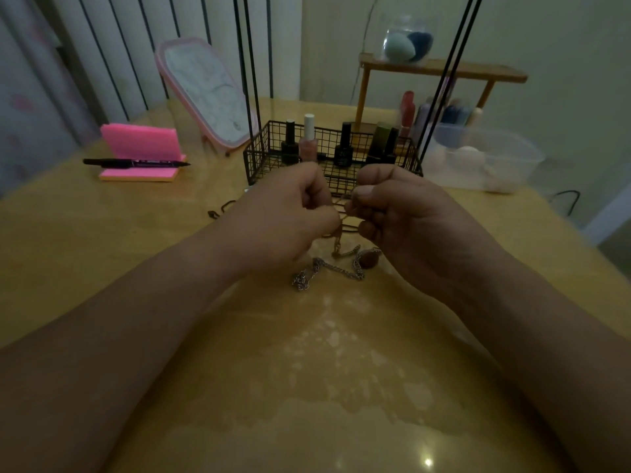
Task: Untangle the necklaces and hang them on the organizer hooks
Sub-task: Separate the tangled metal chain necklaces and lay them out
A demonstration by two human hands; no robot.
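Note:
Above the middle of the table, my left hand [290, 213] and my right hand [392, 213] are close together, each pinching a thin gold-coloured chain [341, 203] stretched between them. Below them lies a tangle of necklaces: a silver chain [324, 271] with a brown round pendant [368, 260] and a gold chain end [341, 250] hanging from my fingers. A black cord [222, 209] shows left of my left hand. Behind the hands stands the black wire organizer [259, 155], its tall thin rods [247, 63] rising out of view; its hooks are not visible.
Nail polish bottles [309, 138] stand in the wire basket. A pink note holder with a black marker [136, 162] sits at the left, a pink-framed mirror [205, 87] behind it. A clear plastic box [485, 158] and wooden shelf [444, 68] are at the back right.

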